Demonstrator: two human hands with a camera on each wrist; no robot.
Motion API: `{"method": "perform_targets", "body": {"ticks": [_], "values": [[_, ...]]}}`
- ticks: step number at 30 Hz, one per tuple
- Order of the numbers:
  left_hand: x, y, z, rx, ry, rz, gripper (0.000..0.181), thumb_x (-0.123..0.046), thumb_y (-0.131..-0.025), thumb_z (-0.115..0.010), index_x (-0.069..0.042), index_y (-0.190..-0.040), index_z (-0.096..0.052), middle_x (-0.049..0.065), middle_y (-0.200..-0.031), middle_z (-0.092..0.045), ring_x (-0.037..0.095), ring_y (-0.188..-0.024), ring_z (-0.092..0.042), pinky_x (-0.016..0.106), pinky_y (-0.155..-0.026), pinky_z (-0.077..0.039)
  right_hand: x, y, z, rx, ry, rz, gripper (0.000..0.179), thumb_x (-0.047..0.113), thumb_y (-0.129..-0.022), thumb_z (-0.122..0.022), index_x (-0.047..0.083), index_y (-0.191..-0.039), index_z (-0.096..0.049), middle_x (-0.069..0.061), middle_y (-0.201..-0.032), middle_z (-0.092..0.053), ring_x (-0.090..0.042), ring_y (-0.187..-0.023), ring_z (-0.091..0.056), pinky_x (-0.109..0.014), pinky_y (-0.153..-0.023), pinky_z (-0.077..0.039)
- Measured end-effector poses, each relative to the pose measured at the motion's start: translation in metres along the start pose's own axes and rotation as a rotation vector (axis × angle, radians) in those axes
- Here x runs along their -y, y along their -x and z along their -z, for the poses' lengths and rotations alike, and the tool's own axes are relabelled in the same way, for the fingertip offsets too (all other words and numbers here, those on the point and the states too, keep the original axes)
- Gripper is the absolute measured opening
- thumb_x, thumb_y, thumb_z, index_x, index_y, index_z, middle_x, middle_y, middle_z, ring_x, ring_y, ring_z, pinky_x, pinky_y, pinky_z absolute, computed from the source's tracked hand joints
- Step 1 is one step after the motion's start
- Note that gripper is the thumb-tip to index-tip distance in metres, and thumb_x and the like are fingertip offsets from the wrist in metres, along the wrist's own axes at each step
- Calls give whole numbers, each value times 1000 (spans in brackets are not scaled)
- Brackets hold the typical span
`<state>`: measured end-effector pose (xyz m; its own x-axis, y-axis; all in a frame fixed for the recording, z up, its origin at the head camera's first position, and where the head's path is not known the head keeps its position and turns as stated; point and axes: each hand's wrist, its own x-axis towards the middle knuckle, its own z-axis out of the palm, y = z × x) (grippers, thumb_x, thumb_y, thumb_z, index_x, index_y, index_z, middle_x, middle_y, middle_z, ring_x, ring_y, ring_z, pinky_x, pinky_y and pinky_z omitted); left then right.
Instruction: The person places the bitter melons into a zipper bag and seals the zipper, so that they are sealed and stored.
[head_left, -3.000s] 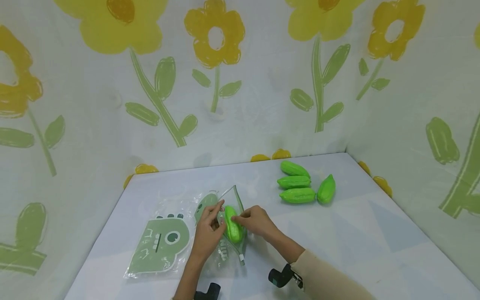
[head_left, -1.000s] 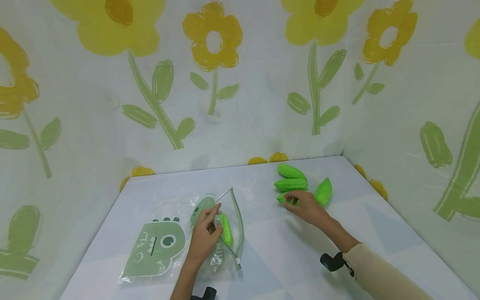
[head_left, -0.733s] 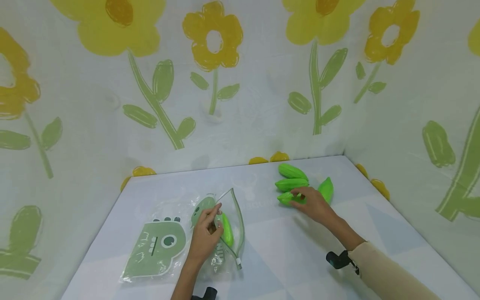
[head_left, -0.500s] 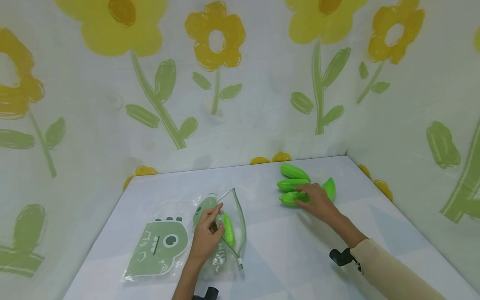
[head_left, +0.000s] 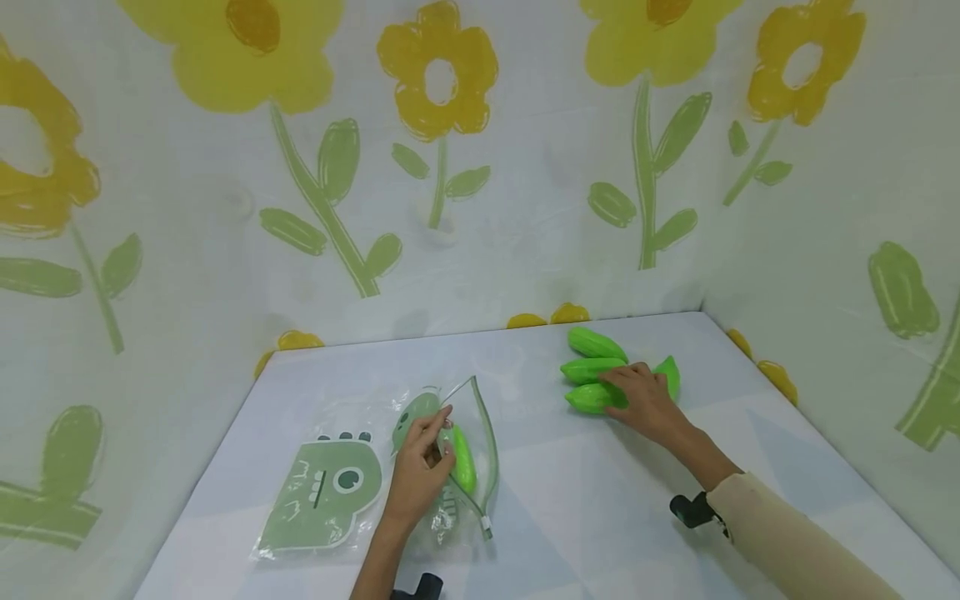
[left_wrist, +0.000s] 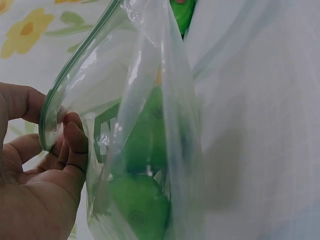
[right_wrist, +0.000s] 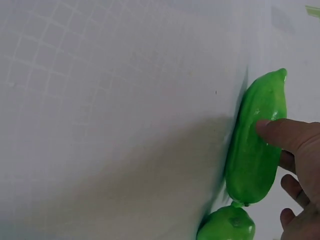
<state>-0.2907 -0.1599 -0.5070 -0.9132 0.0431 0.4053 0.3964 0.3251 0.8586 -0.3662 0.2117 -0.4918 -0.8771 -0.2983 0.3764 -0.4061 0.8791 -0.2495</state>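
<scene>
My left hand [head_left: 418, 471] pinches the green zip edge of a clear plastic zip bag [left_wrist: 182, 165] printed with a green dinosaur, keeping its mouth spread. Through the film in the left wrist view, two bright green shapes [left_wrist: 137, 205] show; the head view shows one green toy gourd [head_left: 463, 460] in the mouth. Over at the right, my right hand [head_left: 647, 404] grips the nearest ridged green gourd [right_wrist: 254, 160] of a group, thumb on top and fingers at its far side. That gourd lies on the table with its pointed tip to the left.
Two more gourds [head_left: 595, 343] lie behind the held one, and another gourd [head_left: 670, 377] stands crosswise at its right end. A flat dinosaur-print bag [head_left: 322, 496] covers the table's left part. Flower-printed cloth walls [head_left: 525, 250] enclose the table [head_left: 555, 517].
My right hand has left the gourd at the bag's mouth, moved right to the group and taken hold of the nearest gourd. My left hand stays at the bag's edge.
</scene>
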Motion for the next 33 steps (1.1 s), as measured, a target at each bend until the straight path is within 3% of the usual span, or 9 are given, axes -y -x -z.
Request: {"method": "perform_targets", "body": {"ticks": [7,13,21,33], "values": [[-3,0,-2,-17,-4,13,56,16,-86,-62,3,-140,-55,17,-117,-57,14,-71,-46,19,-61,-41,-3,0,-1,12,64,32,49,17,-77,-87,5,-121,-68,-14,-122,-65,-33,-112,-49,-50,-83,-33],[-1,0,0,-1,-4,1,58,12,-87,-63,-6,-142,-56,7,-116,-58,11,-73,-47,19,-64,-42,4,5,3,7,65,34,46,20,-78,-87,4,-118,-69,-15,-120,-66,-34,-112,-50,-50,-81,-33],[4,0,1,5,3,-35,57,8,-88,-63,-8,-142,-57,4,-115,-58,11,-73,-48,20,-64,-43,15,12,4,-3,27,30,43,22,-77,-87,5,-113,-71,-12,-115,-67,-32,-108,-52,-46,-78,-33],[0,0,2,8,-11,-13,56,6,-89,-63,-7,-142,-56,4,-116,-57,11,-74,-48,20,-64,-44,28,20,8,-40,-126,13,36,21,-78,-87,7,-108,-73,-3,-100,-69,-26,-98,-52,-41,-75,-31]]}}
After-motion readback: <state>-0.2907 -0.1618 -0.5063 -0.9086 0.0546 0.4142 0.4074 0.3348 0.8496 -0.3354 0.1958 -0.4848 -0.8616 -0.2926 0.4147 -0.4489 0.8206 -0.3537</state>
